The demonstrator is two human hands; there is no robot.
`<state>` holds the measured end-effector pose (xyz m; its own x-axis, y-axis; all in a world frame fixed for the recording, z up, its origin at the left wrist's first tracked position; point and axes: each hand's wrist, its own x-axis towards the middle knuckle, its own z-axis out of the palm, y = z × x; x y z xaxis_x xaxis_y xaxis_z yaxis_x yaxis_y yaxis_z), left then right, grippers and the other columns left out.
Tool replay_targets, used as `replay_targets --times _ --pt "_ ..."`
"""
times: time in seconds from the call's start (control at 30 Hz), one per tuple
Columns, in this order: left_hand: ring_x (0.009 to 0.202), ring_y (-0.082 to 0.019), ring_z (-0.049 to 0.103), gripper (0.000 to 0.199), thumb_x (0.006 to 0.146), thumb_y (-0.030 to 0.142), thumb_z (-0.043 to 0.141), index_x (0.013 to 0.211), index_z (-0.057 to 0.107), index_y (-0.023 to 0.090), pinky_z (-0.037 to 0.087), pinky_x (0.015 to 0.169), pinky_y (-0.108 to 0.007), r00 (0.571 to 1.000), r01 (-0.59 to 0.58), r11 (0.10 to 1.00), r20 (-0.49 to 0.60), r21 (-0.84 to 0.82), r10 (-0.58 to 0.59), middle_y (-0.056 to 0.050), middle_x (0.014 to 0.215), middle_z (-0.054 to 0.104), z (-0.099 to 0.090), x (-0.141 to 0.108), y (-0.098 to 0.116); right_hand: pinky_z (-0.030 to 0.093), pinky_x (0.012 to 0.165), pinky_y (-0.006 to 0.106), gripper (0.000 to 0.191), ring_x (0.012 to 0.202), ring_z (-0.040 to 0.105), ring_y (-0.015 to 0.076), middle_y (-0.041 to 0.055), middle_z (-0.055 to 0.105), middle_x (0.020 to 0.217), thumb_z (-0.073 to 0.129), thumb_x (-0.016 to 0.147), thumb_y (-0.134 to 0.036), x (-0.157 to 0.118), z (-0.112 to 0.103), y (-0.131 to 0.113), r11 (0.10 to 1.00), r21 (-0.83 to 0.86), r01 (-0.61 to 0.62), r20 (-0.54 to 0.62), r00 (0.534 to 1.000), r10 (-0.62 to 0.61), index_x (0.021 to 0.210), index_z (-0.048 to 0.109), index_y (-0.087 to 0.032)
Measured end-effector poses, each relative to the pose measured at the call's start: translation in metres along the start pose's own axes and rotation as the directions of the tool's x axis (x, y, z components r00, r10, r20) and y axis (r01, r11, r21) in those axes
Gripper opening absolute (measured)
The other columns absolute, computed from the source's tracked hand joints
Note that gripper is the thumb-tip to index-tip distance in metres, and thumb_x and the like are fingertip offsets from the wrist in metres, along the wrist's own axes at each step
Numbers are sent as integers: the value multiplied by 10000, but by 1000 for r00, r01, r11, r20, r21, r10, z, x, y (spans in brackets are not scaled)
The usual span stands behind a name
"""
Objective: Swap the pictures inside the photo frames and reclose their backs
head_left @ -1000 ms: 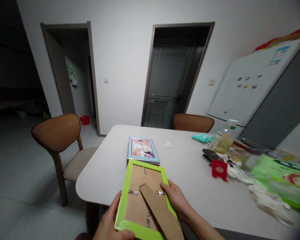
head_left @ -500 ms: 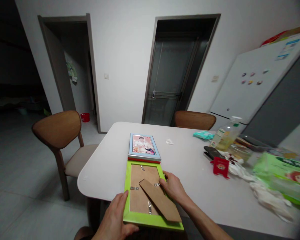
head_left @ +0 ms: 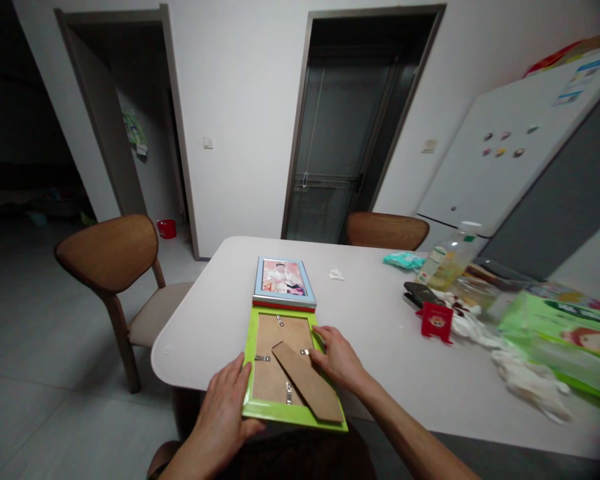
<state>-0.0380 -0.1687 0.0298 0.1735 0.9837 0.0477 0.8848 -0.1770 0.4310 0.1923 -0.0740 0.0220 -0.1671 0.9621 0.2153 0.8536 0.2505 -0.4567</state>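
A green picture frame (head_left: pixel 250 373) lies back side up at the table's near edge, its lower end jutting past the edge. Its brown backing board (head_left: pixel 267 333) has several metal clips, and a brown stand flap (head_left: pixel 307 383) slants across it. My left hand (head_left: pixel 225 400) grips the frame's left side near the lower corner, thumb at the bottom edge. On the right side, my right hand (head_left: pixel 337 360) holds the rim with fingers bent round it. Beyond the green frame's far end lies a light blue picture frame (head_left: pixel 283 281), picture up, on top of something red.
On the white table (head_left: pixel 380 373), a red stand-like item (head_left: pixel 436 323), a black object (head_left: pixel 423 295), a bottle (head_left: pixel 447 257), crumpled tissues (head_left: pixel 527 383) and a green tissue pack (head_left: pixel 565 340) sit at the right. Wooden chairs (head_left: pixel 110 253) stand around it.
The green frame's near end has risen slightly in view and sits a little further left, with both hands still on it. The whole view has shifted a little.
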Motion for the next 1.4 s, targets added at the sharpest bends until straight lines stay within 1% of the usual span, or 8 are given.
replay_targets --times 0.17,0.33,0.5,0.57,0.63,0.8,1.17,1.4 --pt "1240 -255 200 862 478 345 711 1223 342 115 207 1005 -388 996 -32 988 83 -151 45 -176 1358 193 -7 13 -4 343 848 251 301 954 482 180 105 494 1064 471 647 -181 -2 0 -4 1000 -18 11 11 1000 -11 906 621 -149" --pt "1242 -250 194 965 403 337 745 1231 322 81 201 1012 -355 991 -61 978 104 -199 83 -198 1353 188 -9 21 -4 384 756 245 260 825 518 168 105 518 960 431 718 -225 1 4 -7 998 -62 -3 -23 1000 1 841 650 -159" --pt "1234 -248 221 924 406 321 740 1224 344 156 218 1002 -389 994 -49 972 86 -230 71 -156 1359 204 -8 18 -6 373 747 267 264 845 498 183 102 531 955 429 736 -217 -2 0 -15 994 -109 26 -35 999 -30 896 636 -183" --pt "1235 -247 218 916 412 324 737 1224 347 159 218 1002 -389 994 -52 970 81 -236 74 -152 1360 203 -7 17 -6 347 796 301 263 935 458 211 112 513 1044 448 737 -220 -5 0 -26 990 -121 69 -75 994 -78 928 626 -186" --pt "1236 -242 217 916 417 330 734 1225 346 139 217 1005 -375 994 -49 973 79 -227 69 -160 1359 198 -6 18 -6 329 818 302 243 960 444 207 98 513 1061 452 748 -236 -8 4 -42 982 -82 169 -38 984 -172 908 631 -194" --pt "1232 -229 233 912 437 321 727 1228 338 86 215 1010 -337 994 -43 979 87 -199 62 -179 1354 200 -5 18 -6 331 746 258 215 831 471 160 47 566 847 455 767 -296 -7 20 -79 939 -38 343 121 934 -336 773 649 -206" --pt "1232 -252 225 883 461 308 714 1233 331 113 211 1010 -378 994 -46 974 82 -223 66 -171 1354 210 -6 16 -6 322 716 256 199 774 455 162 63 546 766 434 773 -244 1 36 -93 951 -100 294 63 955 -289 721 612 -173" --pt "1232 -244 228 935 442 330 730 1236 319 56 213 1012 -343 993 -51 977 95 -206 72 -195 1347 204 -8 15 -4 321 637 221 184 691 474 137 59 560 727 435 755 -199 8 44 -95 972 -75 224 54 974 -220 702 604 -145"
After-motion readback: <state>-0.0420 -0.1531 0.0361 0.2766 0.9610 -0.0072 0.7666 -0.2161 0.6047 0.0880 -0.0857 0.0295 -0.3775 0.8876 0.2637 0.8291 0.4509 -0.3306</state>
